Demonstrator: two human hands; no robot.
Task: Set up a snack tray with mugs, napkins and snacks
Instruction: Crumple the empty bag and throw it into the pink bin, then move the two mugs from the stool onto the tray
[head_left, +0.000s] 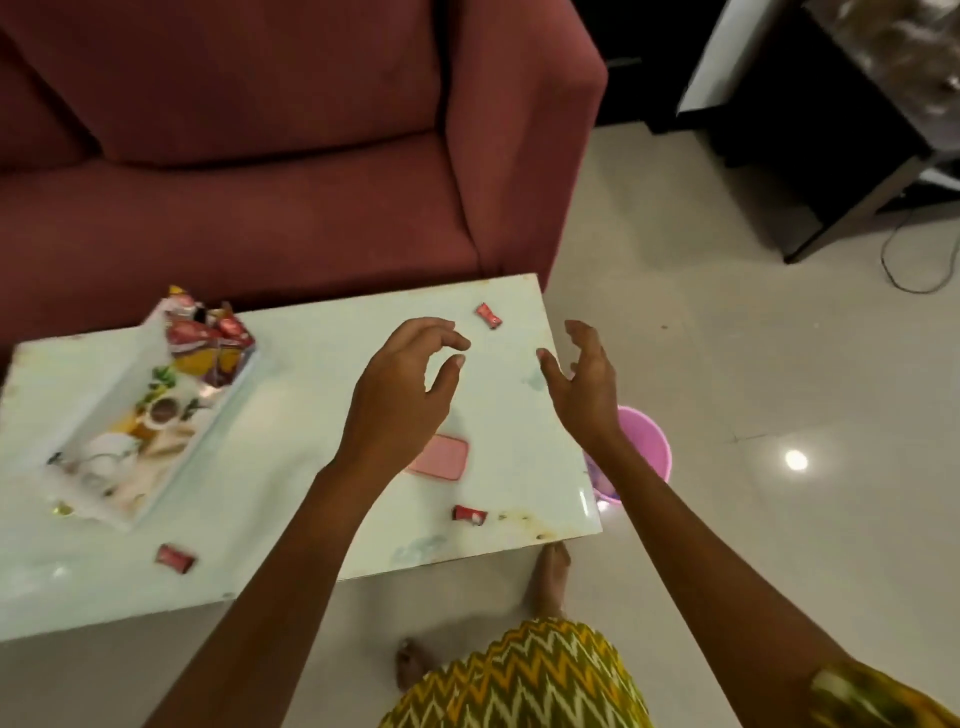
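A white printed tray (104, 415) lies on the left of the pale table (291, 405), with red snack packets (208, 340) heaped at its far end. Three small red wrapped candies lie loose on the table: one at the far right (488, 316), one near the front right (469, 515), one at the front left (175, 557). My left hand (405, 384) hovers over the table's middle, fingers loosely curled, holding nothing. My right hand (584, 379) hovers over the table's right edge, fingers spread and empty. No mugs or napkins are in view.
A flat pink object (441, 458) lies on the table under my left wrist. A pink bucket (641, 447) stands on the floor by the table's right edge. A maroon sofa (291, 156) backs the table. Dark furniture (831, 130) stands at the far right.
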